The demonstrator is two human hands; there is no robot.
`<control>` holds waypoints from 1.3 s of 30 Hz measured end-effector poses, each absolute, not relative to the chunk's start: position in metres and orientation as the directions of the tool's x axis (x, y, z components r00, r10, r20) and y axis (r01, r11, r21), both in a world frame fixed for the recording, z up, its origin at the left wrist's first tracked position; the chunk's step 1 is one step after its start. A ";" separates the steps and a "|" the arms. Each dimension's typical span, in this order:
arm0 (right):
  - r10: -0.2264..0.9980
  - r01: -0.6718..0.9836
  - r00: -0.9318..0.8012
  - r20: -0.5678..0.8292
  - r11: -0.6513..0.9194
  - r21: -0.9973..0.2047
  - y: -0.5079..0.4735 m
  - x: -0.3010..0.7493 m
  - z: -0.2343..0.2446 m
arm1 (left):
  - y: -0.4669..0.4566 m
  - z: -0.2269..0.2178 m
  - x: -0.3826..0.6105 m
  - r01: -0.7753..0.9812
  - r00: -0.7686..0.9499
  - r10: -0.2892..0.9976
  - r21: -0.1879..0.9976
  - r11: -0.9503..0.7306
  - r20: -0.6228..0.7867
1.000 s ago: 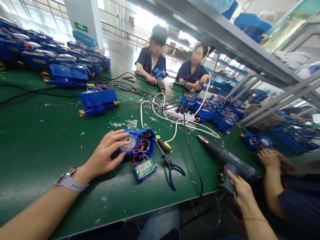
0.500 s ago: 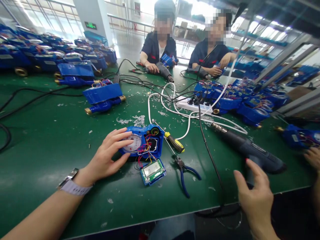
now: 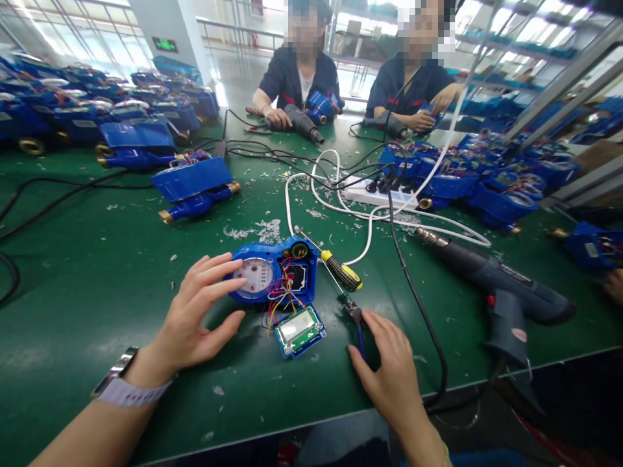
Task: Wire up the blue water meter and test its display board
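A blue water meter [image 3: 302, 285] lies on the green bench, its round dial [image 3: 254, 277] facing up and its wires exposed. Those wires lead to a small display board [image 3: 298, 331] in front of it. My left hand [image 3: 197, 318] is open at the meter's left side, fingertips over the dial's edge. Over the blue-handled cutting pliers [image 3: 352, 309] is my right hand [image 3: 389, 363], thumb and fingers apart around the handles; it partly covers them, and I see no closed grip. A yellow-and-black screwdriver [image 3: 343, 269] lies just beyond the pliers.
A heat gun [image 3: 501, 279] lies at the right. Behind the meter are a white power strip [image 3: 379, 193], looping cables and plastic scraps. More blue meters [image 3: 195, 178] stand left and right. Two people sit across the bench, one with a hand on another heat gun [image 3: 304, 123].
My right hand has moved left from the heat gun's handle to the pliers. My left hand has drawn back slightly from the dial. The display's digits no longer show.
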State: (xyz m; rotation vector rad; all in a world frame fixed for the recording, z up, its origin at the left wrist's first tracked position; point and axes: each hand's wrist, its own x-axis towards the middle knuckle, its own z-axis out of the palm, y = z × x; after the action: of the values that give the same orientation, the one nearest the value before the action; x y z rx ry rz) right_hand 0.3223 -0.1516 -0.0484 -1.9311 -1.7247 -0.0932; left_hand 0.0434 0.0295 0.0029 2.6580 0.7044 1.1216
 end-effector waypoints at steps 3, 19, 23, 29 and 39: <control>0.865 0.929 0.210 0.455 -0.031 -0.369 -0.156 0.329 -0.049 | 0.023 0.001 0.037 0.324 0.552 0.482 0.358 -0.876 0.680; 0.909 0.954 0.172 0.380 -0.057 -0.295 -0.104 0.318 -0.045 | 0.012 -0.005 0.049 0.269 0.801 0.484 0.510 -0.817 0.353; 0.832 0.780 0.453 0.321 -0.196 -0.594 -0.115 0.321 -0.044 | 0.007 -0.007 0.056 0.408 0.827 0.549 0.542 -0.735 0.121; 0.712 0.214 0.700 0.054 -0.137 -0.967 -0.136 0.288 -0.026 | -0.002 -0.005 0.067 0.500 0.754 0.652 0.707 -0.499 -0.073; 0.841 -0.208 0.516 -0.163 -0.062 -0.976 -0.114 0.238 -0.036 | -0.007 -0.010 0.075 0.414 0.702 0.679 0.899 -0.145 -0.214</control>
State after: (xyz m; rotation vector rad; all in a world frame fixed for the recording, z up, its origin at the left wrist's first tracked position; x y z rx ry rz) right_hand 0.2382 -0.1137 -0.0357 -1.3707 -0.6048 0.9500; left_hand 0.0754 -0.0067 -0.0105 1.7732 0.8688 0.2903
